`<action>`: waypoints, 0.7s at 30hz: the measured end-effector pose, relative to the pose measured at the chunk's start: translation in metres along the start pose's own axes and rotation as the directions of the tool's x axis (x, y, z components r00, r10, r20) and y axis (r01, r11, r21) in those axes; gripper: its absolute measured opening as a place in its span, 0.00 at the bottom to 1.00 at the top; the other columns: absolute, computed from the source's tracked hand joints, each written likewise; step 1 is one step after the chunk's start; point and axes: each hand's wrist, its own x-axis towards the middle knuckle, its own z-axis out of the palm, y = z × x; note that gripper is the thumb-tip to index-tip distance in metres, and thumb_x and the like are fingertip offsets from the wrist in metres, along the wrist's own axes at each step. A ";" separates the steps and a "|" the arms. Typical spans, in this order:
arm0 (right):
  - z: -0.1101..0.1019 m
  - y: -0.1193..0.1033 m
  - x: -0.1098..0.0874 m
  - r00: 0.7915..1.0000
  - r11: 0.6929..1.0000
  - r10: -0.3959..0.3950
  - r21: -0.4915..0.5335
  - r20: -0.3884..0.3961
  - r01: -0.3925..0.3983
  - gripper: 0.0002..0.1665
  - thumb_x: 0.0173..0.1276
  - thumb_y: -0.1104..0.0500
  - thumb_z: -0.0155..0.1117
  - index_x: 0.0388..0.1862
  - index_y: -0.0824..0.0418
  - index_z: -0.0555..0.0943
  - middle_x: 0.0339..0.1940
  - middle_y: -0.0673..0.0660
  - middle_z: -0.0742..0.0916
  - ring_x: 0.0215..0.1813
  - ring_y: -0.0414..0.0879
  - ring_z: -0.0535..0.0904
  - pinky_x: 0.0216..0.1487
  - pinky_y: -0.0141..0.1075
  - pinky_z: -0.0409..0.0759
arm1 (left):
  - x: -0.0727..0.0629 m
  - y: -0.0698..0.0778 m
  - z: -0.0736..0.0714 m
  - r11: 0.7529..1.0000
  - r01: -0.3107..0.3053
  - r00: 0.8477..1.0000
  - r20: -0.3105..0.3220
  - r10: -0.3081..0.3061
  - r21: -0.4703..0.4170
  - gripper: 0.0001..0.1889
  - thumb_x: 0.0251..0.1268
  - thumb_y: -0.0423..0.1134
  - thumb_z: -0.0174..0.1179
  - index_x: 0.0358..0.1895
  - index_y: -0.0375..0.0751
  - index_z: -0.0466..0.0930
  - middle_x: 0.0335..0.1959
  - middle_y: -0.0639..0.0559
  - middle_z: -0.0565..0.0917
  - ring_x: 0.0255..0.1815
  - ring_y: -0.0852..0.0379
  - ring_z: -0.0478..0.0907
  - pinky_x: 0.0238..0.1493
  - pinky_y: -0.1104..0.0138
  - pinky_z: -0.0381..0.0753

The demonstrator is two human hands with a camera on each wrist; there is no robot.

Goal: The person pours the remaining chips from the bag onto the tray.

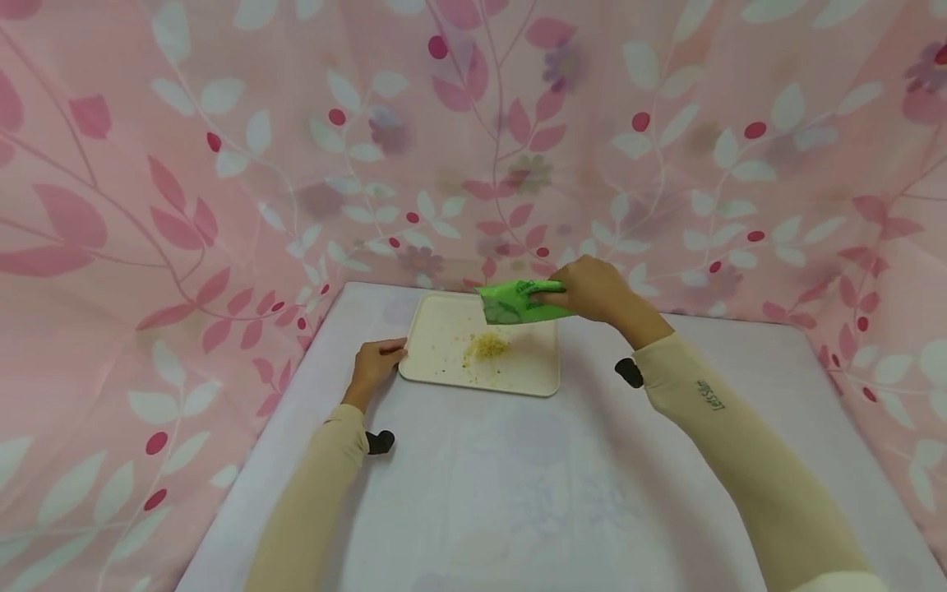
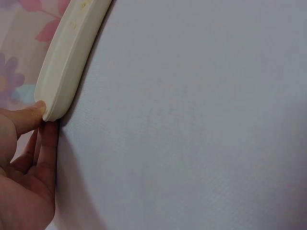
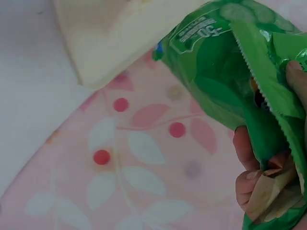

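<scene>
A cream tray (image 1: 534, 368) lies on the table with a small heap of yellow crumbs (image 1: 490, 346) near its middle and loose bits around it. My left hand (image 1: 375, 366) pinches the tray's left edge; in the left wrist view, the thumb (image 2: 29, 117) lies on top of the rim and the fingers are underneath. Over the tray's far right part, my right hand (image 1: 592, 289) grips a green plastic packet (image 1: 510, 304) printed with cucumber slices. The right wrist view shows the packet's jagged edge (image 3: 259, 86) and fingers (image 3: 245, 153) around it.
A pale lavender cloth covers the table (image 1: 473, 477). Pink curtains (image 1: 518, 140) with a leaf print hang behind it and along both sides, close to the table's edges. Black wrist mounts (image 1: 381, 442) stick out from both sleeves.
</scene>
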 end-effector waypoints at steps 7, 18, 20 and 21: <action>0.004 0.001 -0.006 0.998 0.996 0.022 0.084 0.062 -0.028 0.26 0.63 0.37 0.67 0.13 0.51 0.77 0.11 0.45 0.66 0.18 0.42 0.65 0.21 0.36 0.64 | 0.001 -0.004 0.001 1.000 -0.017 1.000 -0.003 0.017 -0.008 0.15 0.66 0.36 0.64 0.54 0.42 0.85 0.48 0.44 0.86 0.54 0.51 0.79 0.50 0.63 0.77; 0.006 0.006 -0.011 0.998 0.995 0.062 0.080 0.018 -0.064 0.35 0.64 0.35 0.64 0.07 0.52 0.65 0.09 0.45 0.61 0.14 0.41 0.58 0.18 0.35 0.59 | 0.000 -0.005 0.001 1.000 -0.009 1.000 -0.008 0.009 -0.020 0.15 0.65 0.36 0.65 0.54 0.42 0.85 0.48 0.44 0.86 0.55 0.51 0.78 0.52 0.61 0.77; 0.011 0.010 -0.011 0.997 0.993 0.070 0.088 0.027 -0.072 0.38 0.65 0.35 0.63 0.06 0.53 0.60 0.08 0.45 0.59 0.14 0.41 0.56 0.19 0.36 0.58 | 0.000 -0.005 0.001 1.000 -0.010 1.000 -0.008 0.010 -0.016 0.15 0.65 0.37 0.65 0.54 0.42 0.85 0.48 0.44 0.86 0.55 0.51 0.78 0.52 0.61 0.77; 0.015 0.013 -0.010 0.996 0.992 0.082 0.093 0.042 -0.085 0.38 0.66 0.35 0.62 0.05 0.52 0.59 0.08 0.45 0.58 0.14 0.41 0.56 0.19 0.36 0.58 | 0.000 -0.006 0.001 1.000 -0.011 1.000 -0.007 0.011 -0.013 0.15 0.65 0.37 0.65 0.54 0.42 0.85 0.48 0.44 0.86 0.54 0.51 0.78 0.52 0.61 0.77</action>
